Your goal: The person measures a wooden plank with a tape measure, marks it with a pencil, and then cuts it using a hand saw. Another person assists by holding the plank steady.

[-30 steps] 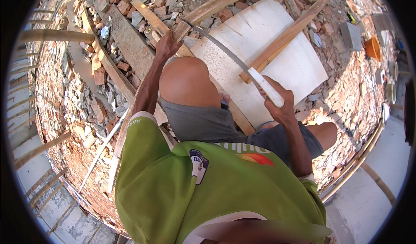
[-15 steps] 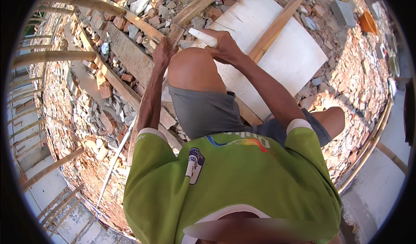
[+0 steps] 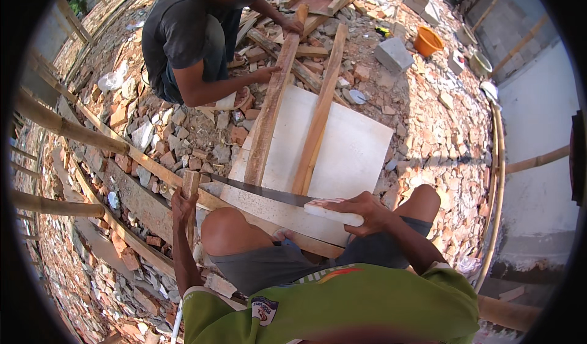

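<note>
In my right hand (image 3: pixel 365 212) is a handsaw (image 3: pixel 333 212), my fingers wrapped round its white handle. The dark blade stretches left across the white board (image 3: pixel 358 139), and its far end is beside the top of a short wooden piece (image 3: pixel 191 184). Whether the teeth touch that wood, I cannot tell. My left hand (image 3: pixel 182 204) grips the wooden piece, which stands up near my bent knee. Beyond the board a crouching person (image 3: pixel 183 50) holds a long wooden beam (image 3: pixel 278 105) with both hands, its near end over the board.
Another beam (image 3: pixel 321 108) lies across the board. Broken brick rubble (image 3: pixel 177 139) covers the ground. Bamboo poles (image 3: pixel 67 127) jut in from the left. A grey block (image 3: pixel 394 55) and an orange bucket (image 3: pixel 428 40) sit at the far right, near a pale wall (image 3: pixel 538 203).
My right hand has drawn the saw handle away from my left hand, so the long blade now shows. The view has shifted, bringing the crouching person into sight.
</note>
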A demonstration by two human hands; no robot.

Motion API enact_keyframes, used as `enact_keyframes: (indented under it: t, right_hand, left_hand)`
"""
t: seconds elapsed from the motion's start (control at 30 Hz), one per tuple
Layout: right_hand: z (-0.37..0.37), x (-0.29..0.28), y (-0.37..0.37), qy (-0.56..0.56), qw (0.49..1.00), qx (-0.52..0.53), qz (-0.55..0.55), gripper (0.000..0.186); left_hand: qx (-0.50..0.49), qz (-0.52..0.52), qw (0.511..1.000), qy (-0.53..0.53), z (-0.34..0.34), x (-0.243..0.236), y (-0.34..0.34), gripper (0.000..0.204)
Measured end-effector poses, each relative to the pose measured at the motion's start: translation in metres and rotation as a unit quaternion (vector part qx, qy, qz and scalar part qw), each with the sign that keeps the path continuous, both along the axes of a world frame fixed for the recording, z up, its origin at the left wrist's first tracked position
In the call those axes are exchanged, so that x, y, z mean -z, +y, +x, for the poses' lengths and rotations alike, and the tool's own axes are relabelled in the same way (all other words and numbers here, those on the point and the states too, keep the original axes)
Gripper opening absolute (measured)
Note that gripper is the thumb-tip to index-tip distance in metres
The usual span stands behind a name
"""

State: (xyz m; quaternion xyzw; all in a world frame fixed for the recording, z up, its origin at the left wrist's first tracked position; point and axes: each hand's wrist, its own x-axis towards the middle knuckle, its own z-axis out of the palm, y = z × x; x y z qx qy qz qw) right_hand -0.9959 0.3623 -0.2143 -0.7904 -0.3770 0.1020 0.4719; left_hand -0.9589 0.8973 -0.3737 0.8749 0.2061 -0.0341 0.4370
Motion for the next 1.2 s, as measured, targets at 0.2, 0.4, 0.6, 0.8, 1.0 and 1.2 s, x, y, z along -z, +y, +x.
enact_keyframes:
  t: [0.2,0.4,0.6,0.8,1.0,1.2]
  right_hand:
    - [0.009,-0.013,-0.014,0.020,0.993,-0.027,-0.111,0.070]
    - [0.015,-0.075,-0.084,0.240,0.963,0.121,-0.014,0.054]
    - [-0.019,-0.103,-0.140,0.128,0.913,0.387,-0.014,0.045]
    - [-0.003,0.034,-0.088,-0.074,0.862,0.421,-0.271,0.076]
    - [0.002,0.217,-0.014,0.032,0.861,0.303,-0.408,0.077]
    - [-0.018,0.270,0.053,0.124,0.828,0.355,-0.416,0.076]
  left_hand:
    - [0.036,0.033,0.999,0.008,0.008,0.011,0.000,0.043]
    - [0.054,0.175,0.973,-0.141,-0.056,0.057,0.030,0.079]
    - [0.027,0.297,0.954,-0.027,-0.136,0.057,0.017,0.098]
    - [0.106,0.280,0.933,-0.201,-0.112,0.030,-0.057,0.084]
    - [0.196,0.212,0.956,-0.042,0.047,0.104,-0.195,0.092]
    - [0.216,0.258,0.940,0.049,0.076,0.140,-0.184,0.074]
